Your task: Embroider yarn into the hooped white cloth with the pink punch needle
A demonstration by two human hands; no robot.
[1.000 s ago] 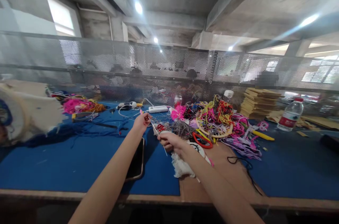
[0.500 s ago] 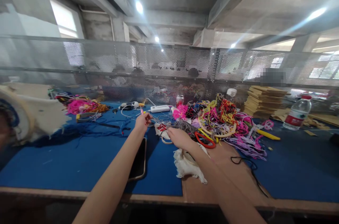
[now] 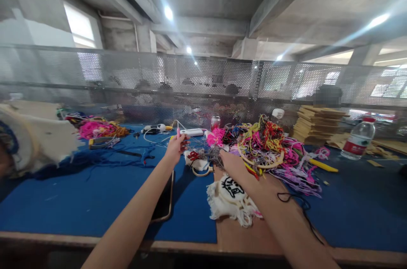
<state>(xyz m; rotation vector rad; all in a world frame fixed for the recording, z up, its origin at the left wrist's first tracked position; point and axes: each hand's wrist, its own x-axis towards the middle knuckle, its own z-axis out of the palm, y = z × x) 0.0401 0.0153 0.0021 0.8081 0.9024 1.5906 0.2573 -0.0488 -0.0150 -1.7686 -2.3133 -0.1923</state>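
Note:
My left hand (image 3: pixel 176 147) is stretched out over the blue mat (image 3: pixel 79 201), closed on a thin pink-tipped tool (image 3: pixel 178 133) that points up. My right hand (image 3: pixel 231 163) reaches into a tangle of grey thread (image 3: pixel 212 155); its fingers are hidden in the thread. Between the hands lies a small hoop with red stitching (image 3: pixel 196 161). A frayed white cloth with a black stitched figure (image 3: pixel 231 199) lies by my right forearm. A dark phone (image 3: pixel 163 202) lies partly under my left forearm.
A heap of coloured cords (image 3: pixel 270 141) sits right of my hands. Behind are a white power strip (image 3: pixel 192 132), a can (image 3: pixel 215 122), stacked cardboard (image 3: pixel 318 123), a water bottle (image 3: pixel 358 138) and a mesh screen (image 3: pixel 203 86). Pink yarn (image 3: pixel 94 128) and white cloth (image 3: pixel 34 137) lie left.
My right hand has moved forward from near the white cloth into the grey thread, uncovering the cloth's black figure. My left hand has shifted slightly up and to the right with the pink tool.

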